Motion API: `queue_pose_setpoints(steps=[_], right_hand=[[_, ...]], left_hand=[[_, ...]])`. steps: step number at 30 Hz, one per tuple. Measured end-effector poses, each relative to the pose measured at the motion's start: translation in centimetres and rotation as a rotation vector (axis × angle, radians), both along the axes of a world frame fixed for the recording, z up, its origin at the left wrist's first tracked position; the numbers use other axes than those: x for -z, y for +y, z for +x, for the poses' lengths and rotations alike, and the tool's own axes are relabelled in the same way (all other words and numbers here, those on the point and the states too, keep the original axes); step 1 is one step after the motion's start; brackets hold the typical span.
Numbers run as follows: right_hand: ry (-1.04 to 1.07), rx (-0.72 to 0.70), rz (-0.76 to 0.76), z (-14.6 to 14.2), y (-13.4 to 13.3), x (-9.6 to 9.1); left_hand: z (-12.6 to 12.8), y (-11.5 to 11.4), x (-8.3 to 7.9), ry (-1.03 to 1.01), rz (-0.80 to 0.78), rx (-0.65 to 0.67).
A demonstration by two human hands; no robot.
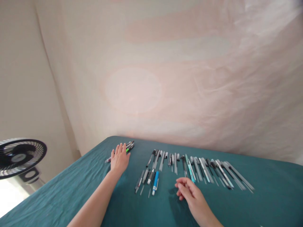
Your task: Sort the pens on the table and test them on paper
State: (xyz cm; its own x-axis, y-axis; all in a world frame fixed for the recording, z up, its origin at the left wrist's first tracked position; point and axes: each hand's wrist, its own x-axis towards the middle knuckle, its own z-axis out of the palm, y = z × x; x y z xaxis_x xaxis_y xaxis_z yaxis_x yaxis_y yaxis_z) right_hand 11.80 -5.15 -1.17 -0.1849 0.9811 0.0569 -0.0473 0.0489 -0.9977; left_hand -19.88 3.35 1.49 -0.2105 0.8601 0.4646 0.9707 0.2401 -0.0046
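My left hand (pixel 119 158) lies palm down with its fingers stretched out over a small pile of pens (pixel 130 146) at the far left of the table. Part of that pile is hidden under the hand; one pen shows a bright green section. Nearer the middle, my right hand (pixel 189 190) hovers with loosely curled fingers and nothing visible in them. A blue pen (pixel 155 183) lies between the hands, beside several dark and clear pens (pixel 144 178). Just beyond my right hand is a turquoise pen (pixel 191 171) in a long row of pens.
The row continues right with grey and clear pens (pixel 233 175), some blurred. A green cloth (pixel 78 189) covers the table. Behind it hangs a pale, wrinkled sheet (pixel 165 94). A black fan (pixel 21 157) stands left of the table.
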Motion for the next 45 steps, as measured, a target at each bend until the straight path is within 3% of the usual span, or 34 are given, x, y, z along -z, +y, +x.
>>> queue_pose_setpoints(steps=[6,27,37,45], right_hand=[[0.014,0.019,-0.013,0.0,0.0,0.0],[0.0,0.019,-0.005,-0.1,-0.2,-0.3],[0.005,0.023,-0.001,-0.2,-0.3,-0.5],[0.003,0.019,-0.005,-0.2,-0.2,-0.4]], left_hand=[[-1.4,0.4,1.9,0.058,-0.053,-0.082],[2.1,-1.2,-0.8,0.061,-0.148,-0.021],[1.7,-0.9,-1.0,-0.131,-0.156,-0.022],[3.5,-0.9,-3.1,-0.405,-0.042,0.174]])
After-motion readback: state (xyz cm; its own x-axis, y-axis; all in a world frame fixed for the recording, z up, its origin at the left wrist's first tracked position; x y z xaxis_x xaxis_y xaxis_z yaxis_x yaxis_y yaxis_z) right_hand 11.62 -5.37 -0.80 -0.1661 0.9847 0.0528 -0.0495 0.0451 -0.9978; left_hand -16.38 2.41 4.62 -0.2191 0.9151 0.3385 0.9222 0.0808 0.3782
